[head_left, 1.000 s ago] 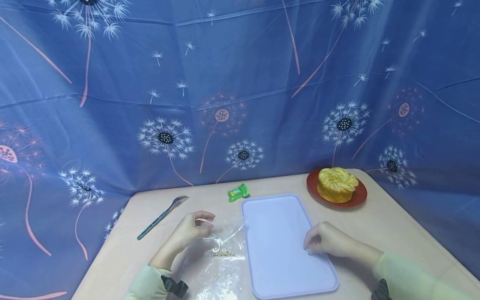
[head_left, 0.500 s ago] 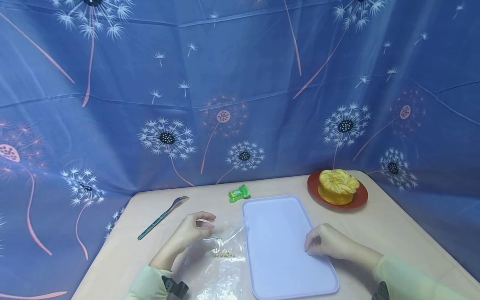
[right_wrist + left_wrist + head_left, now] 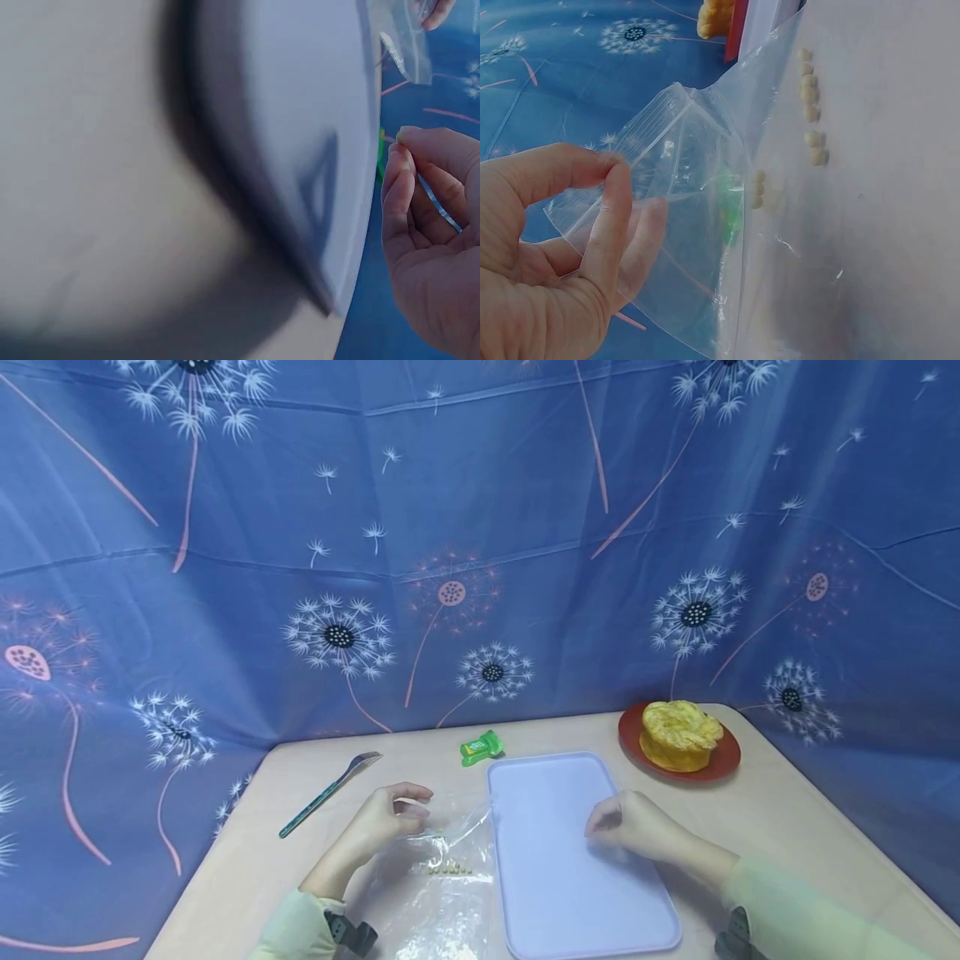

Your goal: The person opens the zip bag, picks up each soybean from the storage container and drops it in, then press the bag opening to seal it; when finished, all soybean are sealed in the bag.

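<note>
A clear zip bag (image 3: 442, 918) lies on the table with its top end lifted. Thumb and fingertips of my left hand (image 3: 375, 820) pinch that corner, as the left wrist view shows at the bag's ribbed edge (image 3: 651, 135). Inside it sit several small pale round beans (image 3: 808, 91), most in a row. My right hand (image 3: 633, 827) hovers over the pale lilac tray (image 3: 562, 902), thumb against curled fingers. In the right wrist view, a tiny pale thing shows at the fingertips of this hand (image 3: 439, 247), mostly hidden.
Behind the tray lies a green-wrapped packet (image 3: 482, 747). A fork (image 3: 330, 793) with a teal handle is at the left. At the back right, a red plate (image 3: 731, 760) bears a yellow bread roll (image 3: 678, 735). A blue dandelion curtain (image 3: 480, 543) hangs behind.
My right hand has lifted off the tray's right side and moved left and slightly up over it. The left hand keeps its pinch on the bag. The head view has shifted slightly.
</note>
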Demonstrator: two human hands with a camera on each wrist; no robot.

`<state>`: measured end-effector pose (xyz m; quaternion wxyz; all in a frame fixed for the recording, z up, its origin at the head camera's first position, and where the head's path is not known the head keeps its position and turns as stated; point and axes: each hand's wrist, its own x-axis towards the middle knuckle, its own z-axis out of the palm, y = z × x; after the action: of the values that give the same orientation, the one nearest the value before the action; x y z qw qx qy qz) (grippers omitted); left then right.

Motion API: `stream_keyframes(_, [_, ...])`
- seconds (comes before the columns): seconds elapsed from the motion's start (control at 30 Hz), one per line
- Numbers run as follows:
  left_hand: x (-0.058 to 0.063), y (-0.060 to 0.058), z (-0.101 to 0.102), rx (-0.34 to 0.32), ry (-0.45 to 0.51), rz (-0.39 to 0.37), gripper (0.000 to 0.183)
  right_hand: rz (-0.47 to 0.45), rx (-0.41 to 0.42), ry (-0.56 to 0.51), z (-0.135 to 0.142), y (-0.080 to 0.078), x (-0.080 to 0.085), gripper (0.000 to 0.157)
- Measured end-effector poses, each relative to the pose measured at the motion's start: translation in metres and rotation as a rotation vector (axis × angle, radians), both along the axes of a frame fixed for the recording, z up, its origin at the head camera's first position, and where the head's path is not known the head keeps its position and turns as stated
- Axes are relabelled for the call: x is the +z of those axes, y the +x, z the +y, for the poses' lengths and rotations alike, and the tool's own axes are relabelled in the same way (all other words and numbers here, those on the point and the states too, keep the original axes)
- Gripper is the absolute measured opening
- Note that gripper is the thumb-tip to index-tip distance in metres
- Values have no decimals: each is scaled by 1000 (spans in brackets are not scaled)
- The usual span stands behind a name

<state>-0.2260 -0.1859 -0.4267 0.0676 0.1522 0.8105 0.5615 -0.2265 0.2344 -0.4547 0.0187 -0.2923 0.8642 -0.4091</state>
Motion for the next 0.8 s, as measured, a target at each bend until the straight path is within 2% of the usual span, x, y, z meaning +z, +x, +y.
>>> stream_keyframes(0.13, [0, 0, 0, -7, -1, -7, 50, 19, -4, -21, -18, -9, 6, 10])
stream_keyframes(0.47, [2, -1, -1, -8, -10, 8, 48, -17, -19, -104, -81, -28, 24, 4])
stream_keyframes(0.63, [1, -2, -1, -6, -4, 7, 49, -24, 27, -131, -114, -36, 27, 5])
stream_keyframes(0.8, [1, -2, -1, -9, 7, 6, 48, 49, 88, -115, -144, -40, 29, 3])
